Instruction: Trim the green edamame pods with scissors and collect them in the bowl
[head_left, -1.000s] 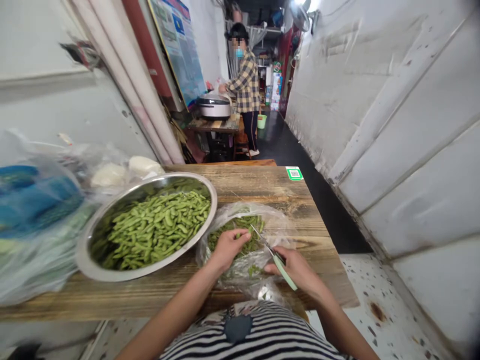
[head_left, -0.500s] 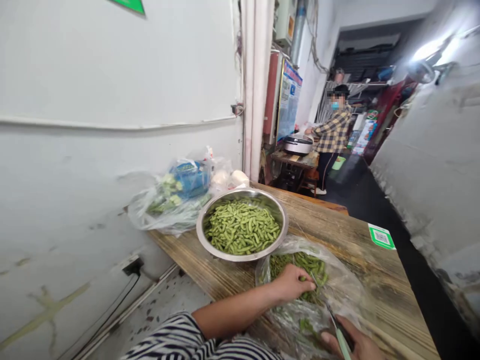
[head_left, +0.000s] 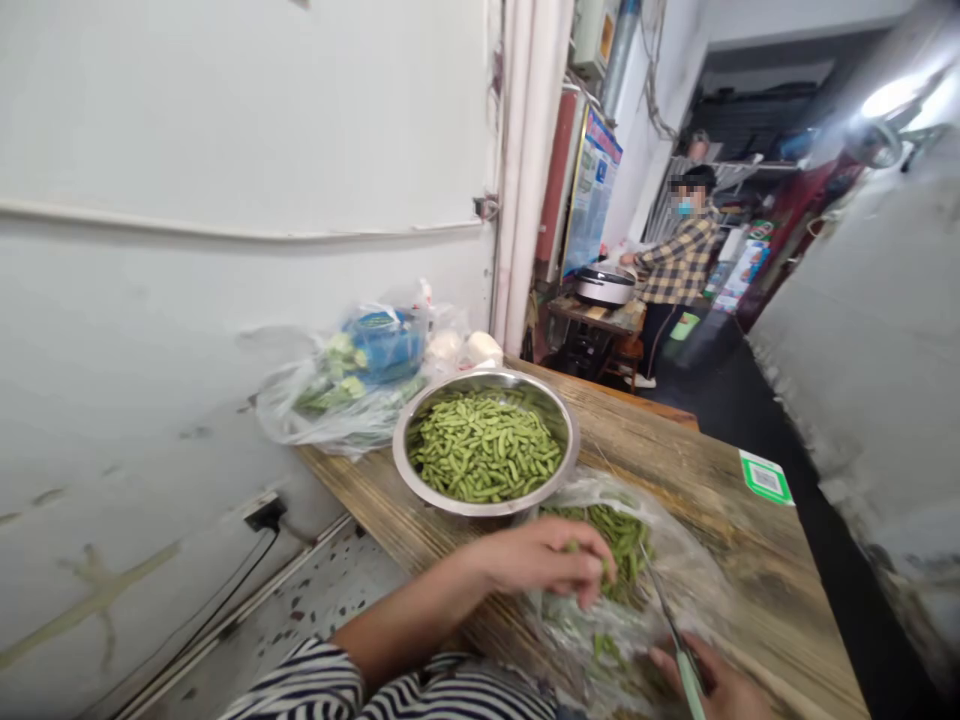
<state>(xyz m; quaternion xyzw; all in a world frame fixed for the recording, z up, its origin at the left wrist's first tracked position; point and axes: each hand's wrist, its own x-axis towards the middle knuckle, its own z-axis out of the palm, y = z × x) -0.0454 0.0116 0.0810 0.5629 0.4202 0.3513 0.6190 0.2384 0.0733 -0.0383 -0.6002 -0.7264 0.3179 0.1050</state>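
Narrow passage between scuffed white walls (head_left: pixel 225 130)
Speckled terrazzo floor (head_left: pixel 330 600), pale vertical pipes (head_left: pixel 529 170), blue wall poster (head_left: pixel 592 195), low wooden table (head_left: pixel 592 315), bright overhead lamp (head_left: pixel 892 98)

A metal bowl (head_left: pixel 487 508) full of beans (head_left: pixel 484 445) sits on the table (head_left: pixel 739 560), and a plastic bag (head_left: pixel 675 560) holding more beans (head_left: pixel 619 545) lies just in front of it and to the right. The left hand (head_left: pixel 544 560) is over the bag, and the right hand (head_left: pixel 712 680) holds scissors (head_left: pixel 679 630) at its near side. Other plastic bags (head_left: pixel 337 400) lie behind the bowl to the left, beside the wall (head_left: pixel 225 300). A sticker (head_left: pixel 765 477) is on the table's right side. Beyond the table, a person (head_left: pixel 679 260) stands beside a rice cooker (head_left: pixel 604 285) on a smaller table (head_left: pixel 592 318).
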